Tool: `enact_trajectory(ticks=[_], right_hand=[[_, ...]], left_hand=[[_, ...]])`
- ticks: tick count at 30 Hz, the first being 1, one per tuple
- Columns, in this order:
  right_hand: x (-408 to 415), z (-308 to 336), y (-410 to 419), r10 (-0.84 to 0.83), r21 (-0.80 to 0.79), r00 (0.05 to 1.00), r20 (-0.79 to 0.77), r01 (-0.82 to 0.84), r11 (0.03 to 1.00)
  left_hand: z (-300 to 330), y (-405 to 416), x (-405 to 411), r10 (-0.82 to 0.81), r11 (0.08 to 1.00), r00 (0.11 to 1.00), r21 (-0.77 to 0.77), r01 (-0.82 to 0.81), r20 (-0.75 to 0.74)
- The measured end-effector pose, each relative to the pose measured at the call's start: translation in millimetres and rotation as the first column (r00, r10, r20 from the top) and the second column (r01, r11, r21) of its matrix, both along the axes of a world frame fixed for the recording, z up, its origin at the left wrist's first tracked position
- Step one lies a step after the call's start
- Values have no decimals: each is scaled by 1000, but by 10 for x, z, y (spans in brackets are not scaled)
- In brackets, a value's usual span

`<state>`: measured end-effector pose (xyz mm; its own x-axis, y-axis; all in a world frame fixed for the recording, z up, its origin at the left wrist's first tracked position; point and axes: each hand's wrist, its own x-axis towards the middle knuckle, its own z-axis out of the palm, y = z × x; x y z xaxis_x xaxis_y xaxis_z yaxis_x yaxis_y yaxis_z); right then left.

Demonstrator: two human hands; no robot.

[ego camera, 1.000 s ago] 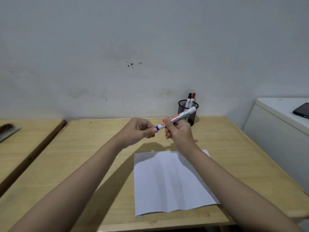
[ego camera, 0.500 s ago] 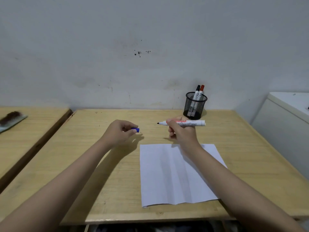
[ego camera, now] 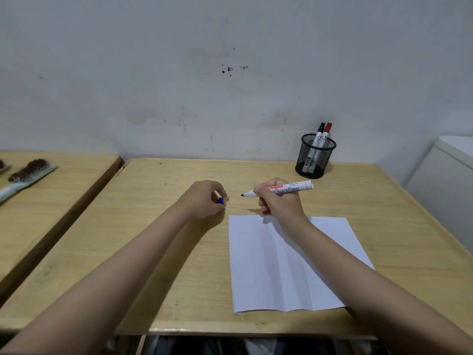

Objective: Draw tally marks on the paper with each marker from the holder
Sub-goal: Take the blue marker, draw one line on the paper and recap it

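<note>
My right hand [ego camera: 280, 202] grips a white uncapped marker [ego camera: 294, 188] lying level, its dark tip pointing left, just beyond the top edge of the blank white paper [ego camera: 279, 267]. My left hand [ego camera: 204, 198] rests low over the table left of the paper, fingers pinched on the marker's blue cap [ego camera: 221, 200]. A black mesh holder [ego camera: 315, 156] stands at the back of the table with a black-capped marker [ego camera: 320, 134] and a red-capped marker [ego camera: 326, 133] upright in it.
The wooden table [ego camera: 158, 252] ends at a near edge below the paper. A second wooden table [ego camera: 51, 196] at the left carries a hairbrush [ego camera: 28, 174]. A white cabinet [ego camera: 445, 185] stands at the right. A wall closes the back.
The blue cap came off the marker. My left hand carried it left and down towards the table, while my right hand levelled the uncapped marker above the paper's top edge.
</note>
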<state>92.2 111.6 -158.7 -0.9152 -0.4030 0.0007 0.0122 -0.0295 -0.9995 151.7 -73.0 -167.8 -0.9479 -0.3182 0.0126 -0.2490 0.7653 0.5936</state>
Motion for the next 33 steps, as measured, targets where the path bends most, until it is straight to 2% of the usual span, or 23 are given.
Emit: enact_trajectory(ticks=[2,5,8,12,17,33], right_hand=[[3,-29,-3,5,12,1000,16,-5,1000],[41,-76,-32,29,17,998,60,-30,999],[86,-160,-72,71,-10,991,118,-70,998],[138,-278,-69,88,31,992,93,-91,995],[151,-317,-25,130,29,990,49,-131,991],[180,-370,3,124,96,992,-11,-122,988]], left_hand=[[-18,5,60,49,998,999,47,-49,0],[-17,40,211,137,987,987,91,-129,-85],[-28,125,404,126,989,980,95,-113,-153],[-77,282,555,70,996,991,66,-62,-111],[-144,320,547,17,997,999,-71,-20,-46],[-177,238,530,-19,962,999,-272,31,45]])
